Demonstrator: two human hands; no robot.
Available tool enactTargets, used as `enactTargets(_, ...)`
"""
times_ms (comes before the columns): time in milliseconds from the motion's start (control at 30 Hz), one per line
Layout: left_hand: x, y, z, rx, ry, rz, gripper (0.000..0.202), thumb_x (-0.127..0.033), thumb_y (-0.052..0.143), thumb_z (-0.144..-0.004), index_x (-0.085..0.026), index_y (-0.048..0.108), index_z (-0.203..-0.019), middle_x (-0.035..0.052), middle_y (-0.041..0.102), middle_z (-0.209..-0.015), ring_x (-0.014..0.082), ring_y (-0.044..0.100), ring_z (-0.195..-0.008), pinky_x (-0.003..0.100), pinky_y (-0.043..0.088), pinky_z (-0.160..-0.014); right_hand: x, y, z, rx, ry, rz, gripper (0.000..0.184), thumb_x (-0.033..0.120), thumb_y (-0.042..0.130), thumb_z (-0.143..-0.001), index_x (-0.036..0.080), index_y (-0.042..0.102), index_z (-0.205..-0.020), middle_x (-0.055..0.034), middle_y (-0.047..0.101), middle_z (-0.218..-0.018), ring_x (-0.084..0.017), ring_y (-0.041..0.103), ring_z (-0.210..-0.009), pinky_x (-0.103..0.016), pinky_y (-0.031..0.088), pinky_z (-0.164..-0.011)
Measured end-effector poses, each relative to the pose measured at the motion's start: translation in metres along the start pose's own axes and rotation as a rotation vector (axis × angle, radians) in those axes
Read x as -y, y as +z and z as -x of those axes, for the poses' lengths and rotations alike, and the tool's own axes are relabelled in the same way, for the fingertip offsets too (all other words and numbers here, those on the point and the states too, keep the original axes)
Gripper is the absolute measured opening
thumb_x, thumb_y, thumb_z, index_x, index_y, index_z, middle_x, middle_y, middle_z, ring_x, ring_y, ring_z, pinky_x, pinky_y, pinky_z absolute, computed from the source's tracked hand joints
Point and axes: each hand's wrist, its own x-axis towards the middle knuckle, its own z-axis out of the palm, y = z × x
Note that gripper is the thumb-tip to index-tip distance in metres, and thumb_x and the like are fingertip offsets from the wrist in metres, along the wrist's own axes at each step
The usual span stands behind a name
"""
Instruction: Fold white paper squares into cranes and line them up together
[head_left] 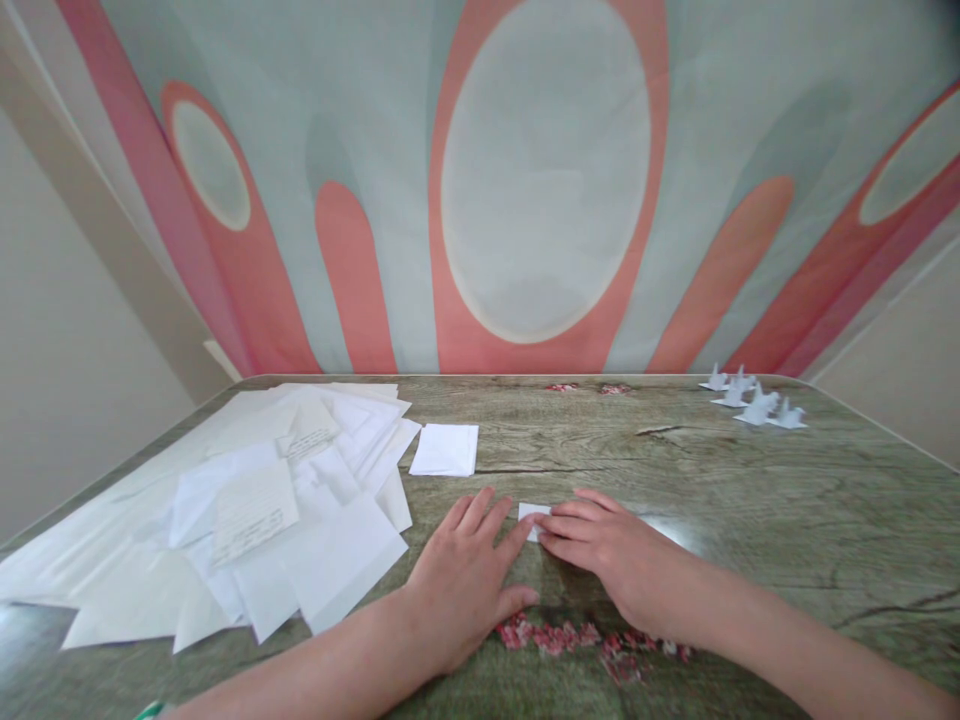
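Observation:
A small folded square of white paper [531, 510] lies on the table in front of me, between my hands. My left hand [476, 560] rests palm down with its fingers spread, and the tip of its index finger touches the paper's lower part. From the right, my right hand [600, 540] reaches over the paper's right edge. Its fingers are stretched out and press on the paper, which they partly cover; its thumb is hidden. Just beyond my left hand sits a stack of square white paper sheets [445, 450].
A loose, overlapping pile of white papers [341, 545], some with writing, spreads over the left side. Several small folded white paper birds [759, 404] stand at the far right of the wood-patterned table [750, 500]. A patterned wall cloth [544, 180] rises behind the table's far edge.

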Motion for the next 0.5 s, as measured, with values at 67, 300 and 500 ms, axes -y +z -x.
enactTargets(67, 0.001, -0.0024, -0.0011, 0.013, -0.005, 0.002, 0.058, -0.058, 0.038, -0.085, -0.024, 0.038, -0.133, 0.0101, 0.042, -0.134, 0.0299, 0.031, -0.126, 0.046, 0.027, -0.1, -0.001, 0.0008, -0.0002, 0.008, 0.006, 0.006, 0.058, 0.011, 0.05, -0.068, 0.017, 0.049, -0.126, -0.008, 0.047, -0.133, -0.024, 0.04, -0.12, -0.047, 0.015, -0.106)
enactTargets(300, 0.0067, -0.0089, -0.0029, 0.022, -0.022, 0.012, 0.054, -0.055, 0.038, -0.086, -0.023, 0.042, -0.13, 0.0097, 0.045, -0.131, 0.0296, 0.029, -0.128, 0.046, 0.028, -0.1, -0.0019, 0.0011, -0.0003, 0.031, 0.007, 0.002, 0.057, 0.013, 0.048, -0.07, 0.018, 0.048, -0.127, -0.0063, 0.043, -0.137, -0.024, 0.039, -0.121, -0.049, 0.015, -0.106)
enactTargets(500, -0.0005, -0.0017, -0.0004, 0.013, -0.015, 0.047, 0.061, -0.059, 0.032, -0.087, -0.022, 0.032, -0.136, 0.0097, 0.037, -0.138, 0.0303, 0.026, -0.129, 0.047, 0.027, -0.101, -0.0004, -0.0019, 0.0001, 0.02, 0.014, -0.023, 0.057, 0.009, 0.048, -0.07, 0.02, 0.05, -0.126, -0.0065, 0.048, -0.133, -0.023, 0.04, -0.12, -0.047, 0.015, -0.107)
